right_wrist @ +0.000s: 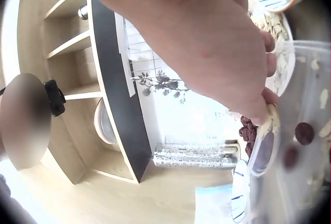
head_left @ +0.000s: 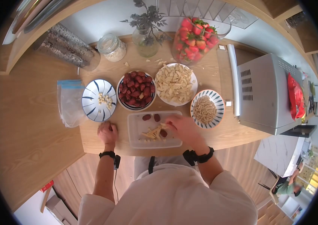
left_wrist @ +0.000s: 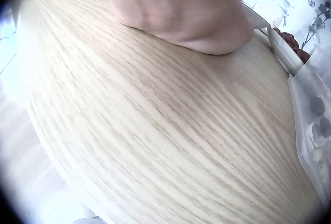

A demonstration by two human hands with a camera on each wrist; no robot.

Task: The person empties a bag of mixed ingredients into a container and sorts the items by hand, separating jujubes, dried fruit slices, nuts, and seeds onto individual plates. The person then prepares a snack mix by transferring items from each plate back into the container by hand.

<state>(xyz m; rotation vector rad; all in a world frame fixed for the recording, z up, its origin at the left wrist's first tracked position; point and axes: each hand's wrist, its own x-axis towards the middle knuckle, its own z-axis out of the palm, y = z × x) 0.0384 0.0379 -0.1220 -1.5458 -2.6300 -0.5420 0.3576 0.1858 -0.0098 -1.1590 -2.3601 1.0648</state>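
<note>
Over the right part of a clear plastic container, my right hand pinches a pale yellowish piece between thumb and fingers. In the container lie a pile of pale strips, small pale bits along the front and several red dates. My left hand rests on the table left of the container, fingers loosely curled, just below a blue-lined plate with small pale kernels. The left wrist view shows only the heel of that hand, on the wood.
Behind the container stand a bowl of red dates, a plate of pale slices and a bowl of short beige sticks. Farther back are a glass jar, a vase and strawberries. Plastic bags lie left; a grey appliance stands right.
</note>
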